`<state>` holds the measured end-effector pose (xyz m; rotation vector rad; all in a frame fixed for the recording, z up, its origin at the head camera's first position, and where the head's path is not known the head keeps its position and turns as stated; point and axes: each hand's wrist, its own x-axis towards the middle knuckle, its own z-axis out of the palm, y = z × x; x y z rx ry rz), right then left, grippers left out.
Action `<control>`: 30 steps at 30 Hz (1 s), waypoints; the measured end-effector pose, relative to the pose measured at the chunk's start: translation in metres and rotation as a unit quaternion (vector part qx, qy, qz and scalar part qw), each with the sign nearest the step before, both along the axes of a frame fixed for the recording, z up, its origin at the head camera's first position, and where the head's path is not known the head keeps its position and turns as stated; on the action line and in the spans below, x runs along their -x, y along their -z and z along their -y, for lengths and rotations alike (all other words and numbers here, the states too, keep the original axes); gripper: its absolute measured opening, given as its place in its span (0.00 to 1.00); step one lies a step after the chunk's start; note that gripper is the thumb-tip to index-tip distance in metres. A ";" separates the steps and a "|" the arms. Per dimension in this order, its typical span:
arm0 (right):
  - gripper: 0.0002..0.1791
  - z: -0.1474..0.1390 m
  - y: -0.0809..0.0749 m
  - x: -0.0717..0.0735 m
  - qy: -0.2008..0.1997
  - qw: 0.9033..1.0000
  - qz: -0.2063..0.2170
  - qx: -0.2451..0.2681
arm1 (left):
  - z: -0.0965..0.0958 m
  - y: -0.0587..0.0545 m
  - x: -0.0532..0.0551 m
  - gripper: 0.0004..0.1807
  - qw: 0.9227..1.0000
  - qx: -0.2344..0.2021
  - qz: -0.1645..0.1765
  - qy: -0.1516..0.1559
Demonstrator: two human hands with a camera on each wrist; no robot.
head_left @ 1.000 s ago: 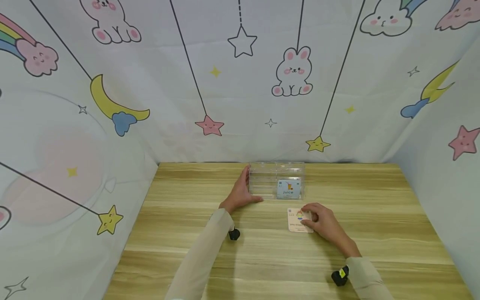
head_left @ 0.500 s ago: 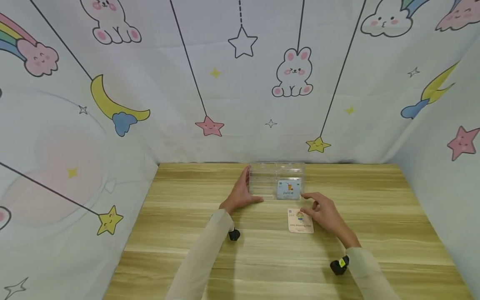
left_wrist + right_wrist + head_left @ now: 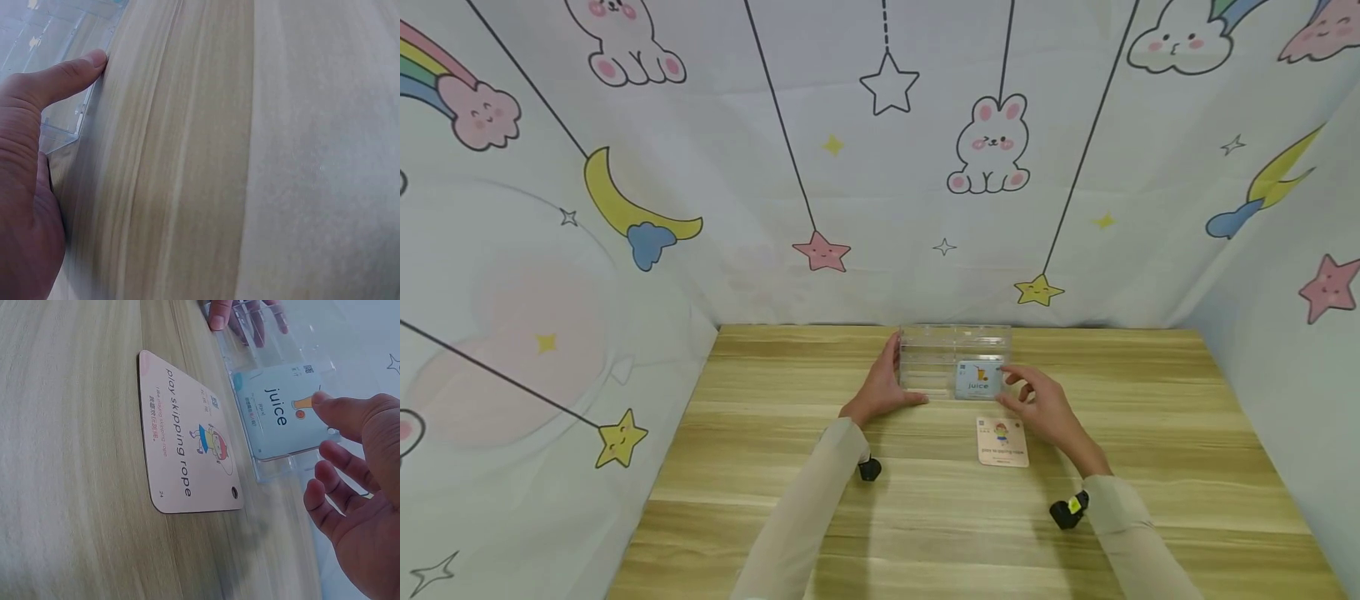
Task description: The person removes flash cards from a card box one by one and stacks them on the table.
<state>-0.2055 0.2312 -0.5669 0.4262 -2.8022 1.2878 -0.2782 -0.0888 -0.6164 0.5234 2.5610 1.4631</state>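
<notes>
Juice card [image 3: 272, 419] — at the fingertips [image 3: 321, 399] of right grip [image 3: 1043, 410].

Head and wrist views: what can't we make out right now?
Left hand: left wrist view, cut off by the left edge; most fingers hidden behind thumb and palm.
Box: left wrist view, cut off at the top left corner.
Juice card: right wrist view, right hand covers part of its picture; contact unclear.
Skipping card: head view, fine print too small.
</notes>
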 end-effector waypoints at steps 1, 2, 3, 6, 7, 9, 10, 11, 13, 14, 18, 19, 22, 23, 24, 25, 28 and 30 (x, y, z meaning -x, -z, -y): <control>0.28 0.000 0.000 0.000 0.001 1.000 0.002 0.002 | 0.000 0.000 0.000 0.75 1.000 0.002 0.002 0.000; 0.28 0.000 0.000 0.001 0.002 1.000 0.003 0.004 | 0.000 0.000 0.000 0.75 1.000 0.003 0.002 0.000; 0.28 0.001 0.000 0.001 0.003 1.000 0.005 0.007 | 0.000 0.000 0.000 0.75 1.000 0.004 0.002 -0.001; 0.28 0.002 -0.001 0.001 0.008 1.000 0.007 0.009 | 0.000 0.000 0.000 0.75 1.000 0.006 0.003 0.000; 0.28 0.002 -0.001 0.001 0.008 1.000 0.006 0.009 | 0.000 0.000 0.001 0.75 1.000 0.005 0.002 0.000; 0.27 0.002 0.000 0.001 0.011 1.000 0.006 0.008 | 0.000 0.001 0.001 0.75 1.000 0.003 -0.001 0.001; 0.27 0.002 0.000 0.001 0.011 1.000 0.005 0.007 | 0.000 0.001 0.001 0.75 1.000 0.001 -0.002 0.002; 0.27 0.002 0.000 0.002 0.012 1.000 0.005 0.006 | 0.000 0.001 0.001 0.75 1.000 -0.001 -0.004 0.003; 0.27 0.001 0.000 0.002 0.012 1.000 0.007 0.006 | 0.000 0.002 0.001 0.75 1.000 -0.005 -0.006 0.003; 0.27 0.001 0.000 0.002 0.013 1.000 0.008 0.006 | 0.000 0.002 0.001 0.75 1.000 -0.006 -0.007 0.004; 0.26 0.000 0.001 0.002 0.011 1.000 0.009 0.007 | 0.000 0.002 0.001 0.75 1.000 -0.006 -0.006 0.005; 0.26 -0.001 0.000 0.002 0.011 1.000 0.009 0.007 | 0.000 0.002 0.001 0.75 1.000 -0.005 -0.006 0.005; 0.26 -0.001 0.000 0.003 0.011 1.000 0.008 0.006 | 0.000 0.001 0.001 0.75 1.000 -0.004 -0.008 0.006; 0.26 -0.001 0.000 0.003 0.012 1.000 0.007 0.006 | 0.000 0.001 0.001 0.75 1.000 -0.004 -0.008 0.006; 0.25 -0.001 0.000 0.003 0.013 1.000 0.007 0.005 | 0.000 0.001 0.001 0.75 1.000 -0.003 -0.008 0.006; 0.25 -0.001 0.000 0.003 0.014 1.000 0.007 0.006 | 0.000 0.001 0.001 0.75 1.000 -0.003 -0.008 0.006; 0.25 -0.001 -0.001 0.003 0.015 1.000 0.007 0.010 | 0.000 0.000 0.001 0.75 1.000 -0.002 -0.006 0.005; 0.24 0.000 -0.002 0.003 0.015 1.000 0.007 0.016 | 0.000 0.001 0.001 0.75 1.000 -0.001 -0.008 0.004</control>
